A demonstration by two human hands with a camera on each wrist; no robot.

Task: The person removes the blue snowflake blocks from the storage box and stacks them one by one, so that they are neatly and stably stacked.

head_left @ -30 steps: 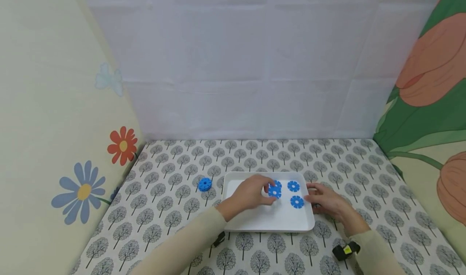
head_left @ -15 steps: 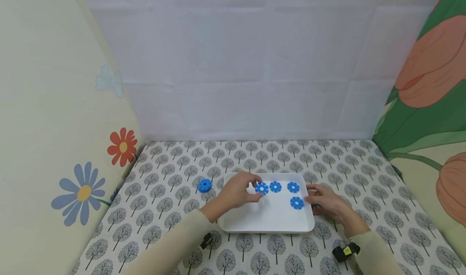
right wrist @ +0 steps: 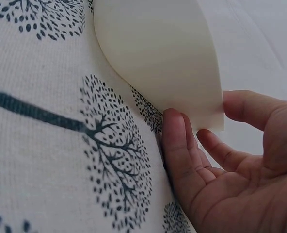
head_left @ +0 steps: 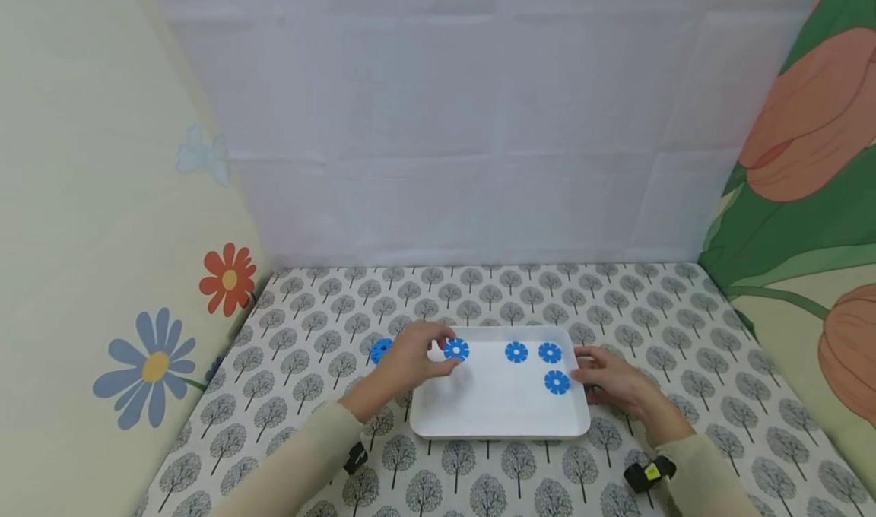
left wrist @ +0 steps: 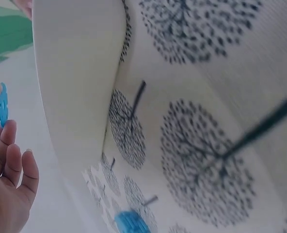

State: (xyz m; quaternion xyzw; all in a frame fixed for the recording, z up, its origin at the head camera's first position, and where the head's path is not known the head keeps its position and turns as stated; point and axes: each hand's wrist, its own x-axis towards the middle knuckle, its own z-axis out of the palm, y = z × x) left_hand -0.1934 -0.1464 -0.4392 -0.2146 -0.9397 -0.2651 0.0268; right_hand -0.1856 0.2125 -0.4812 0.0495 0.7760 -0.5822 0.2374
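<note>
With thumb and fingertips, my left hand (head_left: 405, 359) pinches a blue notched disc (head_left: 455, 349) above the left part of the white tray (head_left: 499, 426). Edge-on, that same blue notched disc (left wrist: 3, 104) shows in the left wrist view. My right hand (head_left: 619, 384) holds the tray's right edge. In the right wrist view, the thumb of my right hand (right wrist: 240, 170) touches the rim, while the other fingers lie along the outer wall (right wrist: 158, 58). Inside the tray, one blue disc (head_left: 516, 352) lies near the back, with a second disc (head_left: 550, 353) and a third disc (head_left: 557, 382) at the right.
Left of the tray, blue discs (head_left: 379, 349) rest on the tree-patterned cloth (head_left: 438, 296), partly hidden behind my left hand. A white sheet (head_left: 438, 122) hangs at the back, and flower-printed panels (head_left: 103, 198) stand at both sides.
My left hand has moved left across the tray with the pinched disc, away from the disc near the back. My right hand has stayed at the tray's edge.
</note>
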